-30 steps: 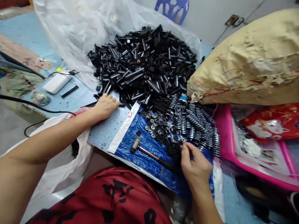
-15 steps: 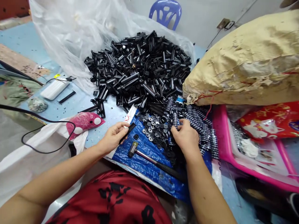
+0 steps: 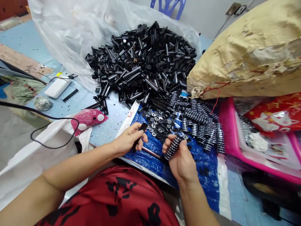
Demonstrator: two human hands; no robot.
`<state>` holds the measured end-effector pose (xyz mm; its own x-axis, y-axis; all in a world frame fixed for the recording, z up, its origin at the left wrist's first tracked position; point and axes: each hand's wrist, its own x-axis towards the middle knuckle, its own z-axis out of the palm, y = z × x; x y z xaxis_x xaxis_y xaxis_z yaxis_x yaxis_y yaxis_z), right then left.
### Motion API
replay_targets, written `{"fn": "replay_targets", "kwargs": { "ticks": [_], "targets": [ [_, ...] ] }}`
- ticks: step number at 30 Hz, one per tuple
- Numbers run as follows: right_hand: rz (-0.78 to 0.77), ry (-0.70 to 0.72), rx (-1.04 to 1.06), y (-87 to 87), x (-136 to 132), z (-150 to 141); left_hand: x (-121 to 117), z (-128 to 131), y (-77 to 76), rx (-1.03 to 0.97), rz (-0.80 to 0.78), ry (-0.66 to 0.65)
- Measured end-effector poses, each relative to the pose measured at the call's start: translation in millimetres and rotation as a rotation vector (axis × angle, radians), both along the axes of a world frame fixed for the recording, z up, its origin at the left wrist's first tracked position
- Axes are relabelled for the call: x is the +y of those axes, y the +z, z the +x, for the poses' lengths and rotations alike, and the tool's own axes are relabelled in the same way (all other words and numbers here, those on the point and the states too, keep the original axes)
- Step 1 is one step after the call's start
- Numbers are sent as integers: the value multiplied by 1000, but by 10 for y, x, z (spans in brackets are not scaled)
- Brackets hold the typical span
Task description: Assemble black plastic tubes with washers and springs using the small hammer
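My left hand (image 3: 133, 138) is closed round a black plastic piece (image 3: 142, 127), one end of which shows above the fingers. In my right hand (image 3: 182, 160) lies a black roller with rows of white characters (image 3: 173, 147), tilted, thumb at its upper end. The hands are apart, over the blue sheet (image 3: 150, 166). Below them lies a hammer (image 3: 151, 152), its head hidden by my left hand and its handle mostly by my right. Small black discs (image 3: 157, 122) are scattered just beyond the hands. More patterned rollers (image 3: 199, 116) are heaped to the right of the discs.
A large pile of black plastic pieces (image 3: 143, 66) rises at the back against a clear plastic bag (image 3: 70, 37). At right stand a bulging yellow sack (image 3: 244, 53) and a pink tray (image 3: 229, 135). A pink wrapped bundle (image 3: 90, 118) and a black cable (image 3: 39, 110) are at left.
My right hand has picked up a patterned roller from the heap and brought it toward me. My left hand has moved right with the black piece, now covering the hammer's head.
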<state>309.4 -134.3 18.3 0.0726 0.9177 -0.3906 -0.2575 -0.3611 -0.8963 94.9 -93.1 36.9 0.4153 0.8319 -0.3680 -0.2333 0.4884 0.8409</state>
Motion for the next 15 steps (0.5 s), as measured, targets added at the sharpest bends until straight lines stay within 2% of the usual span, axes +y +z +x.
{"fn": "replay_targets", "kwargs": {
  "ticks": [4, 7, 12, 15],
  "targets": [
    [5, -15, 64, 15, 15, -65, -121, 117, -42, 63, 23, -77],
    [2, -35, 100, 18, -23, -119, -189, 179, -68, 134, 74, -73],
    [-14, -167, 158, 49, -71, -270, -239, 354, -25, 257, 277, -18],
    [12, -217, 95, 64, -58, -356, -227, 479, 10, 268, 452, -82]
  ]
}}
